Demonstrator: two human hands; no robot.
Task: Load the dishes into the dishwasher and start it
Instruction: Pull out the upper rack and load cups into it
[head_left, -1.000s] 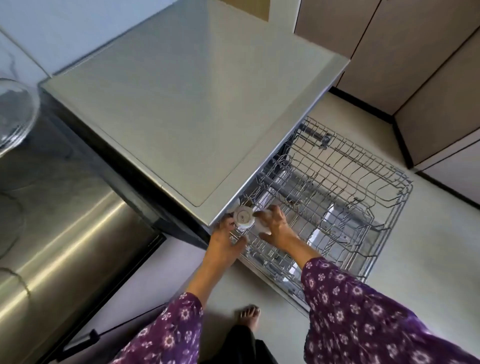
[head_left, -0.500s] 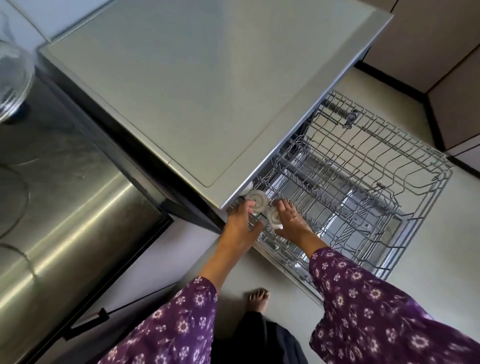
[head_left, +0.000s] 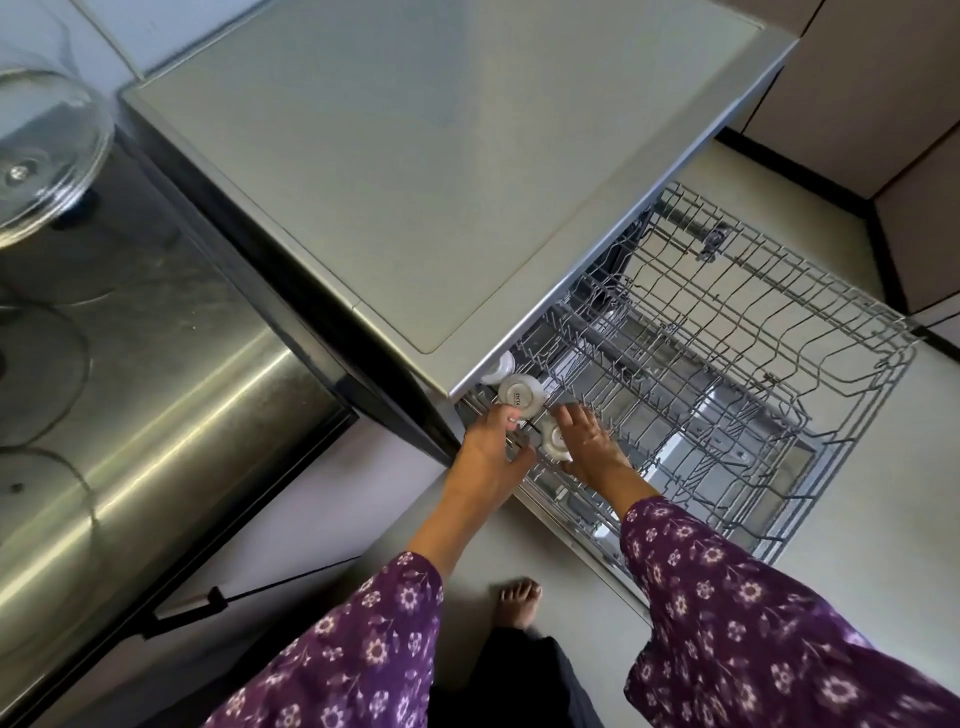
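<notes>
**Three white pieces going into the near corner of the top rack**

You have the upper rack (head_left: 841, 452) pulled out from under the dishwasher (head_left: 415, 182), and both hands are working at its near left corner, close to the machine's body. That looks like a choice to fill the rack from the back corner outward.

Your left grip (head_left: 488, 457) has its fingertips on the near rim of an upturned white bowl (head_left: 521, 396). I cannot tell whether it pinches the rim or only steadies it. The bowl sits base-up, so water should drain off it rather than pool.

Your right grip (head_left: 592, 452) is closed round a small white cup (head_left: 555, 441), thumb and forefinger on either side. It holds the cup low over the wires, just beside the bowl, likely to seat it in the next slot.

Count:
- Three white pieces: the bowl, the cup, and a second white dish (head_left: 500, 368) half hidden under the dishwasher's front edge.
- One rack, otherwise bare wire.
- One glass lid (head_left: 47, 150) on the desk to the left.
</notes>
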